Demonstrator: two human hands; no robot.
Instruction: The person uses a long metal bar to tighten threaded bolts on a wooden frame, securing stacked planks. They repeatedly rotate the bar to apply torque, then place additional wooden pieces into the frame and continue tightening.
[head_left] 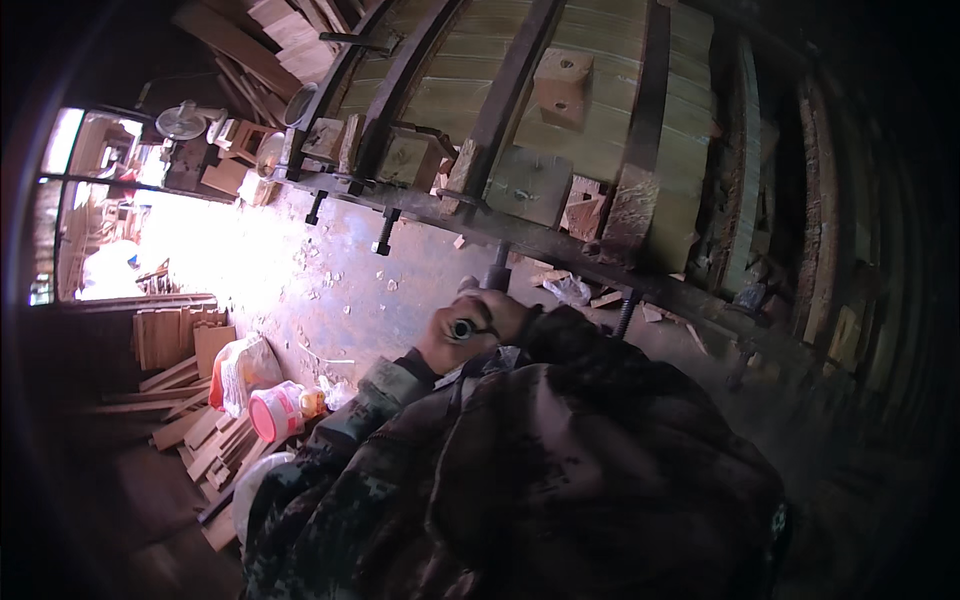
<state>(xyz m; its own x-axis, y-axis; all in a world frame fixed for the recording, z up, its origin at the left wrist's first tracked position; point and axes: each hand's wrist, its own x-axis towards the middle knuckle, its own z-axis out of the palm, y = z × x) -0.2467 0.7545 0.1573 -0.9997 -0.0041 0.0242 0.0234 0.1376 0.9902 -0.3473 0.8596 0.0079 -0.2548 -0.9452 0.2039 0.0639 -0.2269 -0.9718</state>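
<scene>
My left hand [447, 338] is closed in a fist round a tool whose round, hollow end [461, 328] shows between the fingers. My right hand [508, 314] presses close against it, fingers curled and partly hidden by the left hand and sleeve. Just beyond the hands, a dark metal socket [497, 275] meets a bolt under the front rail [440, 203] of a clamping rack. Most of the tool is covered by my hands. Glued-looking wooden boards [610, 110] lie in the rack beneath dark metal bars [515, 85], with wooden blocks [528, 185] wedged along the front.
Other clamp bolts [385, 232] stick out from the rail on both sides. Wood scraps and a crumpled plastic bag [568, 290] lie on the floor beneath. Left of me are a pink-and-white tub [276, 411], a bag [243, 372] and stacked wood strips [215, 450].
</scene>
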